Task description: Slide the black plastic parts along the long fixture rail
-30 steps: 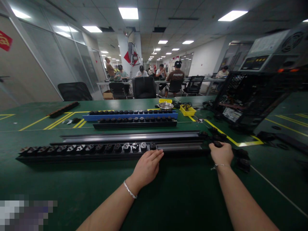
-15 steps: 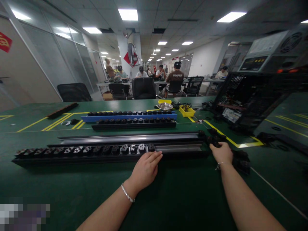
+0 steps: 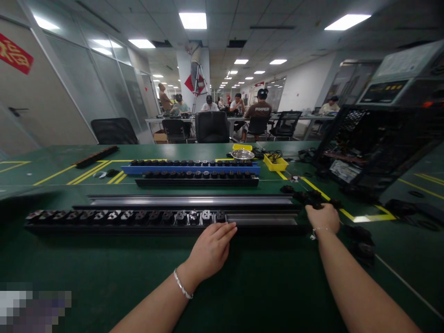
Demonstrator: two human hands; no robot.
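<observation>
A long black power-strip channel [image 3: 132,230] lies across the table in front of me. Black socket modules [image 3: 140,217] fill its left and middle; bare metal shows in the right end. My left hand [image 3: 211,247] rests on the channel's front edge, fingers stretched out together, beside the last module of the row. Past the channel's right end, my right hand [image 3: 323,218] has its thumb and fingers closed at a black socket module [image 3: 314,205] among loose ones; the fingers partly hide it. Behind lies another channel [image 3: 190,200] with a bare metal inside.
Farther back lie a blue strip [image 3: 194,170] and a black strip [image 3: 197,182], both carrying modules. A metal bowl [image 3: 243,155] and a yellow bin [image 3: 275,162] stand behind. An open computer case [image 3: 378,143] stands at right. More loose black pieces [image 3: 360,243] lie near my right forearm.
The view has shifted slightly, so the table's things appear a little farther right. My left hand stays on the channel edge. My right hand remains at the loose modules.
</observation>
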